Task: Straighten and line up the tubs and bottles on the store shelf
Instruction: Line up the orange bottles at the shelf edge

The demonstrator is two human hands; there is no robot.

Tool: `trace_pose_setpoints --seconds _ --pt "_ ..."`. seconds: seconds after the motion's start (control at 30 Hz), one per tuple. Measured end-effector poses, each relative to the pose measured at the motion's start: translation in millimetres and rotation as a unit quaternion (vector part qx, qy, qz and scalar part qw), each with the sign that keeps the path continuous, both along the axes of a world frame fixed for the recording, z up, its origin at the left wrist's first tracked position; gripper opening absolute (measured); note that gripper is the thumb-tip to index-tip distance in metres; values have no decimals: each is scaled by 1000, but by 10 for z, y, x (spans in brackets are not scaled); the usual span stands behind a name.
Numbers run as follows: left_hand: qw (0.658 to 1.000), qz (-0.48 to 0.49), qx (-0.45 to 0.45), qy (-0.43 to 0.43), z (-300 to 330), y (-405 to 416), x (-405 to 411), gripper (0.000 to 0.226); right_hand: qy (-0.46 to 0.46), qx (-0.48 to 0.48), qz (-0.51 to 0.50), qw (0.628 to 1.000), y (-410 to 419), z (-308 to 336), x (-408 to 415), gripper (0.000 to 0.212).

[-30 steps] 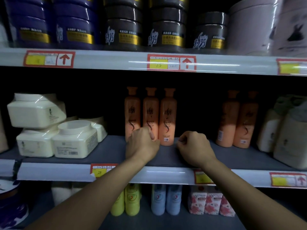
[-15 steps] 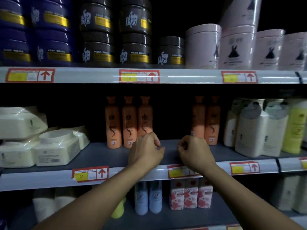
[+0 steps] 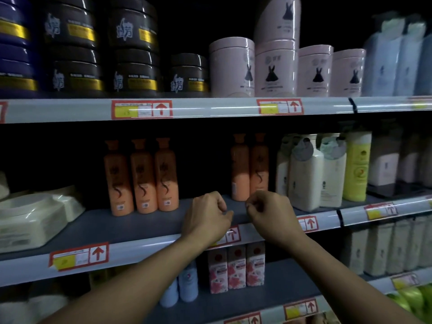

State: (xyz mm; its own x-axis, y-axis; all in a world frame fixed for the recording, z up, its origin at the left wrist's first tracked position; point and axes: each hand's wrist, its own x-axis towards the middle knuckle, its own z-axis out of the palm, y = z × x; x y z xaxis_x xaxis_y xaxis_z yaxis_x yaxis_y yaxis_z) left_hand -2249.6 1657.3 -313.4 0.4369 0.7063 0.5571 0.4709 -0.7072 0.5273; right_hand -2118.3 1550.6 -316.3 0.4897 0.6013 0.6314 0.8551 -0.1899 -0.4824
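Observation:
Three orange bottles [image 3: 141, 176] stand in a row on the middle shelf [image 3: 121, 228]. Two more orange bottles [image 3: 249, 167] stand to their right, with a gap between the groups. My left hand [image 3: 207, 218] and my right hand [image 3: 272, 213] hover side by side over the shelf's front edge, in front of that gap. Both have curled fingers and hold nothing. White square tubs [image 3: 32, 218] sit at the far left of the same shelf. White bottles [image 3: 306, 174] and a yellow bottle [image 3: 356, 167] stand to the right.
The upper shelf carries dark round tubs [image 3: 131, 52] and pink cylindrical tubs [image 3: 271, 69]. On the lower shelf stand pale blue bottles [image 3: 184, 286] and pink floral boxes [image 3: 236, 267]. Red price tags [image 3: 79, 256] line the shelf rails.
The view has swung right, so the shelf's contents slide left in frame. Both hands have drifted right from the three orange bottles to the gap, still curled and holding nothing.

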Motion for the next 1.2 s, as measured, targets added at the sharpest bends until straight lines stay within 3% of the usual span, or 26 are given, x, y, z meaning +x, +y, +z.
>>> trace_pose_setpoints --seconds 0.2,0.37,0.63,0.87,1.2 --pt "999 -12 -36 -30 16 101 316 22 21 40 -18 999 -46 -95 270 5" --pt "994 -15 -82 -70 72 324 571 17 52 68 -29 996 119 -147 453 16" --pt "993 -20 -95 -60 64 724 989 54 84 30 -71 993 529 -74 740 35" --pt "988 -34 -151 -19 61 868 1266 35 129 -10 -71 989 796 38 912 51" --pt "984 -28 -168 -57 35 961 1306 34 108 1 -99 989 997 45 1018 42"
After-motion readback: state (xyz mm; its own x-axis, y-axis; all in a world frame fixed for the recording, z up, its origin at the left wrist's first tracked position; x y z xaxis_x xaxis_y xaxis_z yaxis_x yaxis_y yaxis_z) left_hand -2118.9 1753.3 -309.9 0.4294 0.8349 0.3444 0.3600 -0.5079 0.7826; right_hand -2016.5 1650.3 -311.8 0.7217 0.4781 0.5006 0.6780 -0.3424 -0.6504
